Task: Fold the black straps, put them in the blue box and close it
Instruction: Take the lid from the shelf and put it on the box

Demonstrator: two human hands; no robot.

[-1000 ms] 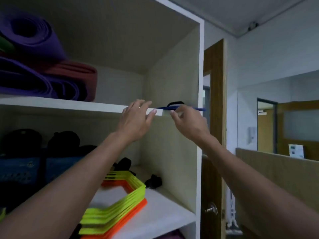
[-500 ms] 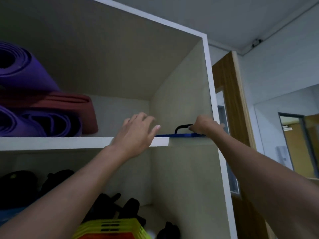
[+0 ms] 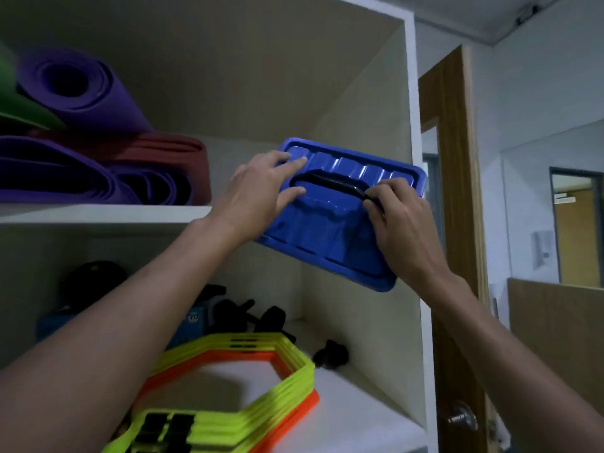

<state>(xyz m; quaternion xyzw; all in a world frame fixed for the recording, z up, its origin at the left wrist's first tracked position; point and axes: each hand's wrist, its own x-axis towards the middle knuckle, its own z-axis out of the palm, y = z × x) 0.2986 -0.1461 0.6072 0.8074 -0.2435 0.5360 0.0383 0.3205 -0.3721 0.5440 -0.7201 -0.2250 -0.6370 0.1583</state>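
Blue box (image 3: 327, 237) now off upper shelf (image 3: 98, 212), tilted, top toward viewer, held in air at cupboard's right side; 0.5 s earlier it lay flat on that shelf. Left hand (image 3: 258, 194) presses top with straight, spread fingers. Right hand (image 3: 402, 223) curls fingers round black handle (image 3: 330, 183). Box looks closed, likely coming down for opening. Straps not identifiable; dark items (image 3: 235, 312) on lower shelf (image 3: 359, 403) too dim to tell.

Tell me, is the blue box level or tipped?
Tipped. The box slants, near edge below the shelf, handled top facing the camera; left hand and right hand hold it.
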